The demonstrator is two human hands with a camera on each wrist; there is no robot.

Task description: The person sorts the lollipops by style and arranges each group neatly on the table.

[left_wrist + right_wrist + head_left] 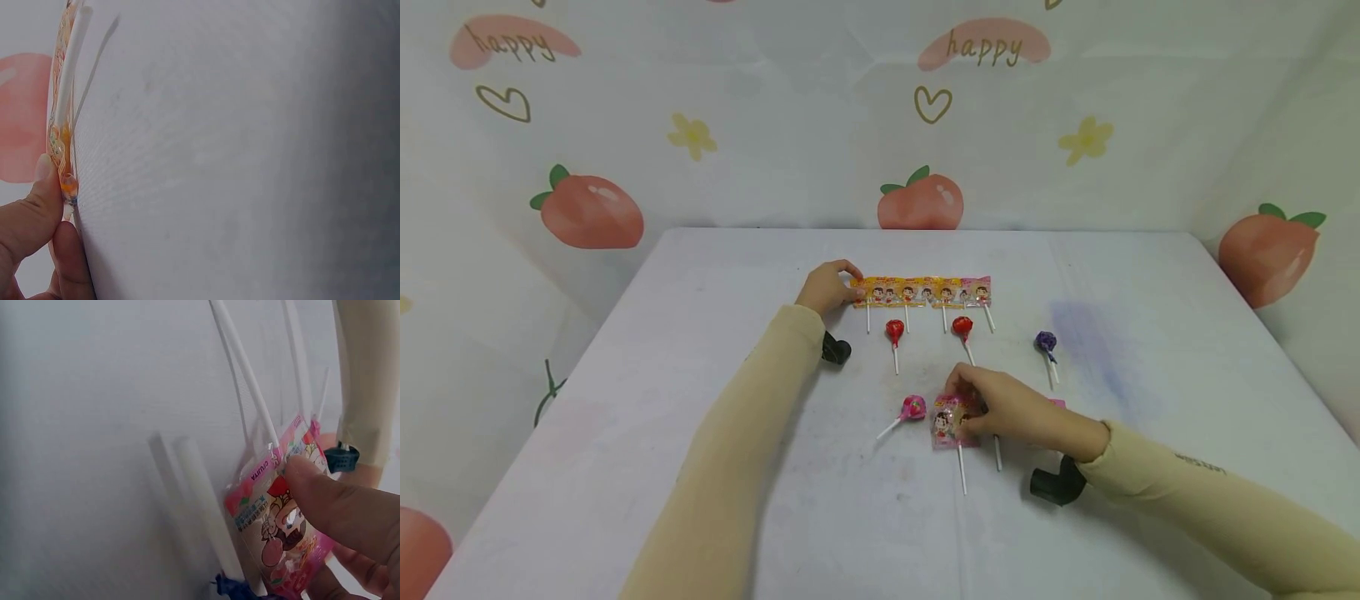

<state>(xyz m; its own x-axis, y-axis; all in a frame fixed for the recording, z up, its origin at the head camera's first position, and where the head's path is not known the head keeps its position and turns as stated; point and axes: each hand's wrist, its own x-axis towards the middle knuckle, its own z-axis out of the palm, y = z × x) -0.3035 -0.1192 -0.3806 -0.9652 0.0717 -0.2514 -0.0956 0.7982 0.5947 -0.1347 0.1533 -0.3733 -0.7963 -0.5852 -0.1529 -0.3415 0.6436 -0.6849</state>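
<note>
My left hand (827,287) is at the left end of a row of flat-wrapped lollipops, its thumb and a finger pinching the edge of the endmost yellow-wrapped lollipop (877,293); the left wrist view shows that row edge-on. Nearer the front, my right hand (1003,408) holds a pink flat-wrapped lollipop (943,427) between thumb and fingers, its white stick pointing toward me. In the right wrist view the thumb (312,487) presses on the printed packet. A dark blue-wrapped lollipop (234,587) lies beside it, mostly hidden under the hand in the head view.
Two red round lollipops (894,332) lie below the row. A purple one (1046,342) lies to the right, a pink round one (913,407) left of my right hand. A pink scrap (1057,403) shows behind the right wrist. A peach-printed cloth (820,158) hangs behind the white table (647,400).
</note>
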